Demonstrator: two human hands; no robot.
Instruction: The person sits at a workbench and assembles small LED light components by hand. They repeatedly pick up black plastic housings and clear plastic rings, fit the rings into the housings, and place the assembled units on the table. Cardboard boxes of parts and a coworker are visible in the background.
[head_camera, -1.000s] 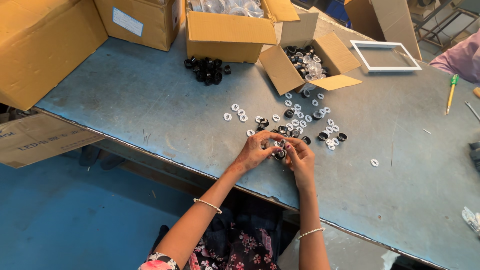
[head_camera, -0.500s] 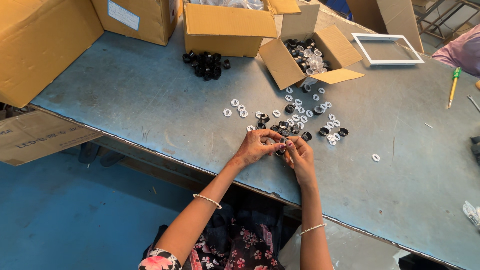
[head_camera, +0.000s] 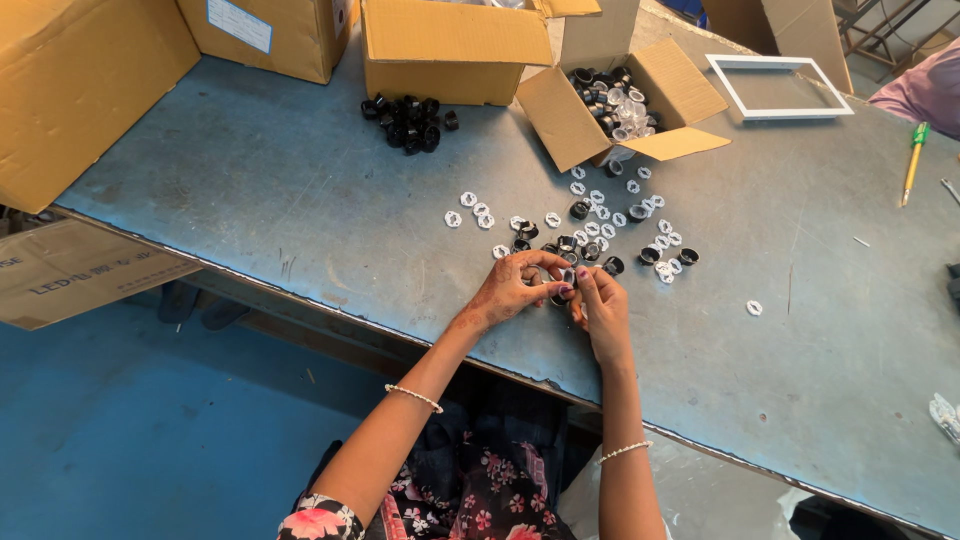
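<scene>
A scuffed grey metal table (head_camera: 300, 200) is seen over a blue floor. At its near edge a small black ring (head_camera: 568, 279) is pinched between fingertips of the left hand (head_camera: 510, 290) and right hand (head_camera: 600, 310). Just beyond, loose white and black rings (head_camera: 590, 225) are scattered. Farther back, an open cardboard box of rings (head_camera: 615, 105) and a black ring pile (head_camera: 408, 110) are seen.

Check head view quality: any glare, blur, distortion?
Head view: even daylight, no harsh glare on the grey table; the table edge bows, a wide-angle effect; both hands, left hand and right hand, are sharp; the small black part between the fingers is too tiny to resolve.
</scene>
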